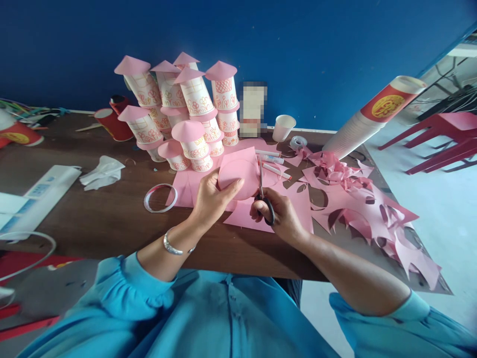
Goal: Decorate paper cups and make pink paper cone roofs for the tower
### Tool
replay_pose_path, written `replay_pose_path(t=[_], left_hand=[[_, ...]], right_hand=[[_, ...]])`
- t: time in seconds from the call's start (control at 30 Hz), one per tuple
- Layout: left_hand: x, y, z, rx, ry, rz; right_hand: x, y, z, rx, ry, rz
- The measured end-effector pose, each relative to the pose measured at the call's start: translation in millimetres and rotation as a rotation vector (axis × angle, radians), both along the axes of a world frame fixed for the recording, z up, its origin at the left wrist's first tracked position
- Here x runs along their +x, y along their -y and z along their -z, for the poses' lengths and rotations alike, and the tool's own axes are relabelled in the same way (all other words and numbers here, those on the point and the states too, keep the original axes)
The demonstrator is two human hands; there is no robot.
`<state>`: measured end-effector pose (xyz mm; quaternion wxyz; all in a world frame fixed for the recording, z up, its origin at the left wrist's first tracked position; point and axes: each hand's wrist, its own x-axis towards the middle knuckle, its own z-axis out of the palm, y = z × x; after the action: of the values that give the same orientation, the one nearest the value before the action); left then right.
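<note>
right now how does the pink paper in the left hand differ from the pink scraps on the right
The pink paper is held in the left hand, scissors at its edge; the pink scraps lie heaped on the table. The pink paper looks fairly flat, while the pink scraps are partly crumpled, with rounded gaps cut out. Both are pink.

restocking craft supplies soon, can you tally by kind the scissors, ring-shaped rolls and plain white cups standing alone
Scissors, in the right hand: 1
Ring-shaped rolls, one at left, one near the cup: 2
Plain white cup standing alone: 1
Total: 4
</note>
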<state>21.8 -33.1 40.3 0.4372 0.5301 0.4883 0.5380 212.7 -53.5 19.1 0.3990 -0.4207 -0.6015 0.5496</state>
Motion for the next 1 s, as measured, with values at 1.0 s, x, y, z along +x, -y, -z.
replay_pose_path(t=[1.0], left_hand=[[-8.4, -7.8, 8.7, -0.023, 0.13, 0.047]], right_hand=[[2.4, -2.8, -7.5, -0.051, -0.003, -0.014]])
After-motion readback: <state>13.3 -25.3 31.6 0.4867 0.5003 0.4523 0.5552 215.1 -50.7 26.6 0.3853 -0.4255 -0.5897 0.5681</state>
